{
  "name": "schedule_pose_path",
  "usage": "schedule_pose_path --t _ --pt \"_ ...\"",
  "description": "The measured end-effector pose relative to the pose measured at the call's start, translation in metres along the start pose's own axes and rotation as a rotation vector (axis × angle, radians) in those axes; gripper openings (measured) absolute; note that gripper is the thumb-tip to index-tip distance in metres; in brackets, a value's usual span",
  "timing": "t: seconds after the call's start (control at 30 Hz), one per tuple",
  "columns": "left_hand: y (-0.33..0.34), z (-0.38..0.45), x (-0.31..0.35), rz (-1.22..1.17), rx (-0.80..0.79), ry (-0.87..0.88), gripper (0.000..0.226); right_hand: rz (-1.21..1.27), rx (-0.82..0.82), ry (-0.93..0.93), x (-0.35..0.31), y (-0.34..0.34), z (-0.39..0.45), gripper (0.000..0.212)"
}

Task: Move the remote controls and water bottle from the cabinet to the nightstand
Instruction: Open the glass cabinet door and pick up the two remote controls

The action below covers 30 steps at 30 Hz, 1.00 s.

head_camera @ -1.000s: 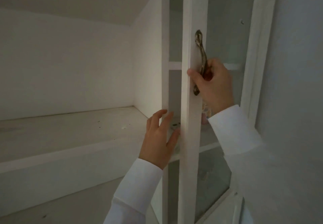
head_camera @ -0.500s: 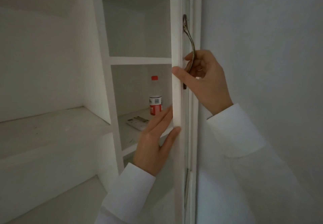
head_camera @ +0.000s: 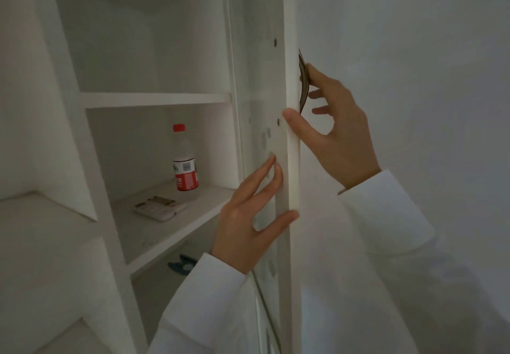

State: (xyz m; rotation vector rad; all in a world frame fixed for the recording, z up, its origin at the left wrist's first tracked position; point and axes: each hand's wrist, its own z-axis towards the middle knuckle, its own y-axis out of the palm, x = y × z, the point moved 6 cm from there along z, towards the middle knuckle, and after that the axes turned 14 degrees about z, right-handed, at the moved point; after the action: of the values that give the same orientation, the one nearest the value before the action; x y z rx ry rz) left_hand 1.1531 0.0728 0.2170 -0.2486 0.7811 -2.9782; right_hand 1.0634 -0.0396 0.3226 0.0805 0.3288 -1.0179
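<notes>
At frame centre we see the white glazed cabinet door (head_camera: 291, 138) edge-on. Our right hand (head_camera: 335, 130) curls loosely around its dark curved metal handle (head_camera: 303, 88), thumb on the door edge. Our left hand (head_camera: 249, 218) lies flat and spread against the door's inner side, grasping nothing. Left of centre, on the white middle shelf (head_camera: 154, 229), the clear red-capped water bottle (head_camera: 185, 160) stands upright behind the pale flat remote controls (head_camera: 157, 207).
</notes>
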Motion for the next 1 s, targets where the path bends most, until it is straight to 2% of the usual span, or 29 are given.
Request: schedule_pose_path --t 0.2,0.4,0.67,1.0 --pt "0.034 0.01 0.014 -0.04 -0.011 0.081 0.063 -0.309 -0.068 -0.11 0.005 -0.024 -0.002 0.056" --pt "0.07 0.023 0.028 0.015 -0.071 0.147 0.064 -0.527 -0.116 -0.051 0.026 -0.046 0.001 0.059" --pt "0.116 0.047 0.036 0.042 -0.129 0.205 0.065 -0.548 -0.142 0.025 0.072 -0.071 0.007 0.061" --pt "0.179 0.079 0.037 0.087 -0.096 0.178 0.064 -0.675 -0.166 0.027 0.133 -0.107 0.024 0.058"
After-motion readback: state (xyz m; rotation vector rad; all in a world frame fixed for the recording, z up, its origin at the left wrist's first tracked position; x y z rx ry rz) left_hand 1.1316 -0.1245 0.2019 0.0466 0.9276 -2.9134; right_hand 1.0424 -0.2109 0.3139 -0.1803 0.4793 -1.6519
